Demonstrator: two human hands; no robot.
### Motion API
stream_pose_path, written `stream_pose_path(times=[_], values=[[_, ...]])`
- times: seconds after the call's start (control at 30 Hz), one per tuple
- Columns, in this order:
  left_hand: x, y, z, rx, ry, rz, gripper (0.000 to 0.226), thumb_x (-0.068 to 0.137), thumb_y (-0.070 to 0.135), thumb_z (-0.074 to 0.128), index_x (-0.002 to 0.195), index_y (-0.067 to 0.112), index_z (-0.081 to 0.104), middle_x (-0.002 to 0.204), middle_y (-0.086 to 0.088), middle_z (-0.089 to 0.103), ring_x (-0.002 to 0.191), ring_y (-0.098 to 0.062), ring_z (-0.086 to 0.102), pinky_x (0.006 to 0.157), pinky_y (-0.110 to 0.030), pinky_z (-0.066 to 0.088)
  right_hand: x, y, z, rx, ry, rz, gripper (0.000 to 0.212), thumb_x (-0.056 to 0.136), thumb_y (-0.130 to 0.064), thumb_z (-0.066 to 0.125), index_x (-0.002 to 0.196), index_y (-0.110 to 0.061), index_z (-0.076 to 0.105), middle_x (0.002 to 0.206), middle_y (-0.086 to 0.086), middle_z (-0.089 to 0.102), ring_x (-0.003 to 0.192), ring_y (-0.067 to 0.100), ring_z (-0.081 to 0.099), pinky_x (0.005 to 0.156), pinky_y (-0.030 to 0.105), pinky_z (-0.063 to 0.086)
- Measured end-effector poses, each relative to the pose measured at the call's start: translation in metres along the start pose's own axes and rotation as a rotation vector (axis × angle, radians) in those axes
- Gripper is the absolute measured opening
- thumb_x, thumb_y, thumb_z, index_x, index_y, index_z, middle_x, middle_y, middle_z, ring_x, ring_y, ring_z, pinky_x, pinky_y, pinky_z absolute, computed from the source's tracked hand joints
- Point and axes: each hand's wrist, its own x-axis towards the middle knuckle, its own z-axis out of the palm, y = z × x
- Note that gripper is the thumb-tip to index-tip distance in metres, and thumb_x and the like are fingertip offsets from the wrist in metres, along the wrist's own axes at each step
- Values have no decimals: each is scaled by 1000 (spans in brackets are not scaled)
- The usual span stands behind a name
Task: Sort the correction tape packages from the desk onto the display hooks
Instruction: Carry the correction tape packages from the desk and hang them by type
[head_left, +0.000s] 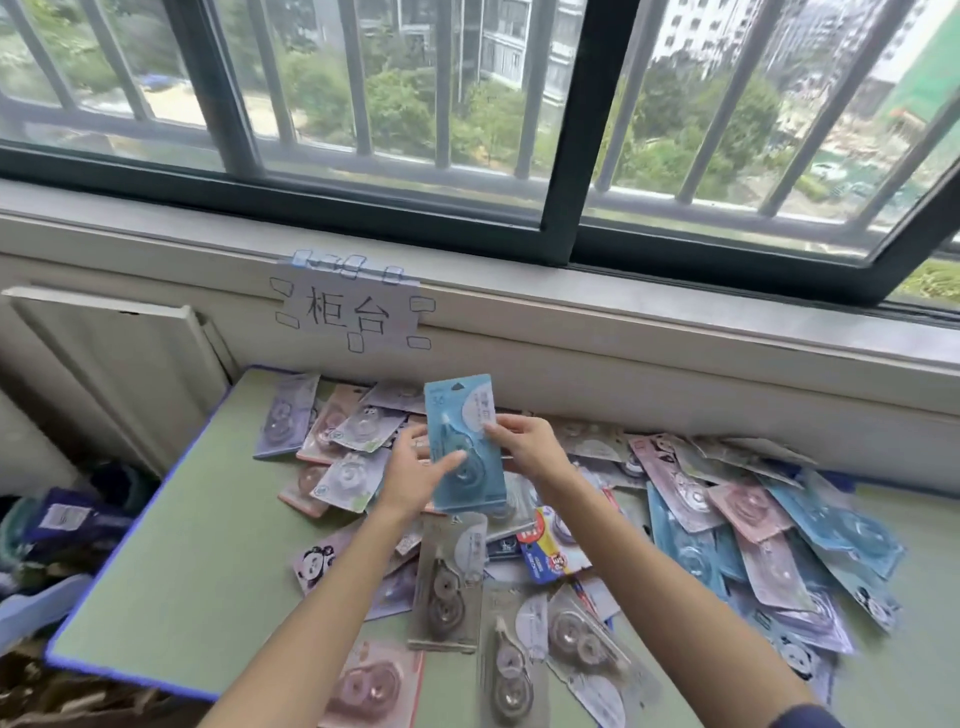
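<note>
Green desk (171, 571), both hands (470, 462) pinching 1 upright blue correction tape package (462, 441).

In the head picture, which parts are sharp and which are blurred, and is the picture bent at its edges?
Head view: the blue package held in both hands, left hand and right hand, is fairly sharp; packages at the right edge are smeared; the window frame bows from the wide lens; daylight is soft, without glare.

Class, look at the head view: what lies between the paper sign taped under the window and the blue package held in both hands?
In the head view, bare wall, then scattered packages on the desk.
</note>
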Motion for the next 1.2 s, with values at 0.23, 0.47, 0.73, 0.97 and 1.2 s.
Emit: stream_pose_path(times=[0.23,0.47,0.73,0.97,1.2], values=[[11,-10,-49,-199,8,-126,39,71,6,83,102,8,60,107,-18,67,85,-29,65,83,-41,53,34,29,7,-786,219,62,35,96,-21,51,122,-1,59,112,15,65,106,31,59,87,33,44],[14,-21,-65,-210,-40,-136,29,90,-3,61,118,4,58,99,-12,70,83,-25,67,73,-33,59,31,82,14,-1095,267,335,61,92,-34,60,135,3,37,138,21,46,129,38,37,104,40,32],[17,-19,-55,-231,-28,-110,24,89,-4,63,109,9,58,106,-14,67,91,-29,66,86,-43,53,24,58,-9,-582,372,264,43,82,-11,66,117,0,44,116,20,58,97,32,57,72,35,50],[18,-16,-22,-283,-86,-94,29,89,11,67,117,7,60,109,-14,70,88,-27,68,84,-45,55,-5,8,-24,85,320,146,17,87,-2,57,103,-1,60,90,8,65,68,14,60,47,16,43],[14,-8,12,-296,-141,-67,22,87,16,70,108,11,65,108,-17,71,96,-33,69,91,-48,55,-19,14,7,-194,262,-61,11,90,-18,61,97,-15,69,89,-3,70,79,10,63,70,25,51]])
